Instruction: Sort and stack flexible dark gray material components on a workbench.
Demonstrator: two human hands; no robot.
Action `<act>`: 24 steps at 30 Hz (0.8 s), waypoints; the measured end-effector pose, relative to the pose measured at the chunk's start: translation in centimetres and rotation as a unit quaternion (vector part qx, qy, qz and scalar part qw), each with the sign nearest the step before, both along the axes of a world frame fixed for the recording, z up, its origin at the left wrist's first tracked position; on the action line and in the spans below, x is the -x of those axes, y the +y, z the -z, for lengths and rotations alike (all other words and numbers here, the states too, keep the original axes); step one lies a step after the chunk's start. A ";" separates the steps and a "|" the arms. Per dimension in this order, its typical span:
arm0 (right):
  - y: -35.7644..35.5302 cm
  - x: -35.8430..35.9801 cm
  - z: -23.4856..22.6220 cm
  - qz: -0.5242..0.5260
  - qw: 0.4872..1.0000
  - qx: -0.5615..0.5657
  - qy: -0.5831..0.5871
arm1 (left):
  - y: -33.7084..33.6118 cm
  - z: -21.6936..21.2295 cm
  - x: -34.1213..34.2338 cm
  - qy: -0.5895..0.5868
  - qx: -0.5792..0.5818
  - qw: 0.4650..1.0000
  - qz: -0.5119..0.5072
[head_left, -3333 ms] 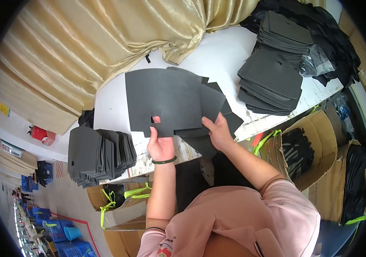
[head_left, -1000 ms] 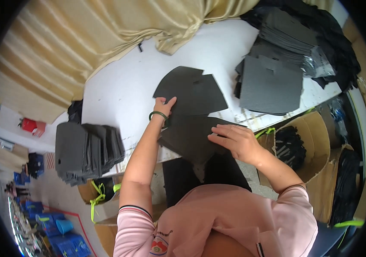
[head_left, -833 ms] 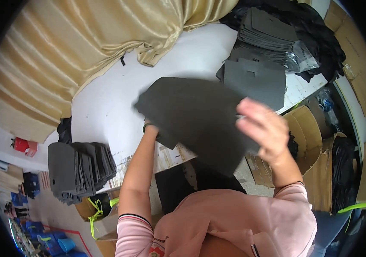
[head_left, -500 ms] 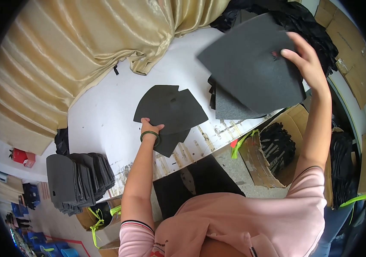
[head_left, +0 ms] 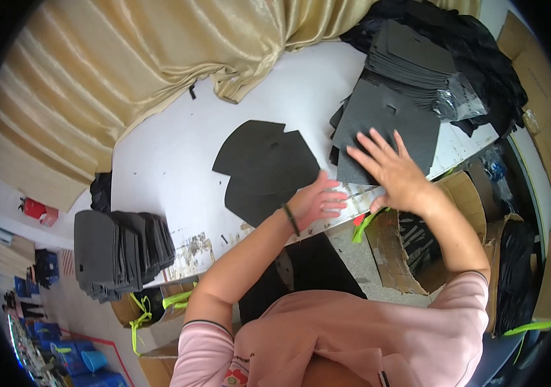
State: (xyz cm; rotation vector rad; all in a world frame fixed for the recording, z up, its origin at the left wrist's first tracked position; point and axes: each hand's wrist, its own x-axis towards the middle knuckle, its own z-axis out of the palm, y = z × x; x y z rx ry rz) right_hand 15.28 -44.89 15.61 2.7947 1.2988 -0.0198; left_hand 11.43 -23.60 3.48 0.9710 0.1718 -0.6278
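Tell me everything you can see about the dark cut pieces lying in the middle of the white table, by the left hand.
The dark pieces are flat, charcoal-grey sheets that look like felt or foam, cut with rounded tops and a small notch. At least two overlap, fanned slightly, lying flat on the white table. They sit apart from the grey stack to their right. The left hand rests at their lower right edge, fingers curled; whether it touches them is unclear. Nothing lies on top of them.

A gold curtain (head_left: 159,71) hangs behind the table; cardboard boxes (head_left: 411,245) stand below.
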 end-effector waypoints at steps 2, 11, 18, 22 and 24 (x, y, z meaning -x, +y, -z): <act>-0.2 0.4 2.3 0.007 0.996 -0.009 -0.088 | -1.4 -0.6 -0.5 -0.027 0.025 0.999 0.006; -2.5 -6.1 3.0 0.174 0.970 -0.069 -0.158 | 6.1 3.3 0.0 -0.101 -0.221 0.924 -0.294; 8.4 -0.9 11.0 -0.090 0.956 -0.269 0.070 | 21.4 6.7 -3.3 0.154 -0.227 0.813 -0.514; 13.0 -4.0 17.9 0.014 0.977 -0.198 0.080 | 22.0 7.5 -5.7 0.141 -0.219 0.821 -0.509; 14.0 -4.4 18.4 0.059 0.979 -0.154 0.117 | 22.2 8.0 -6.3 0.194 -0.161 0.851 -0.461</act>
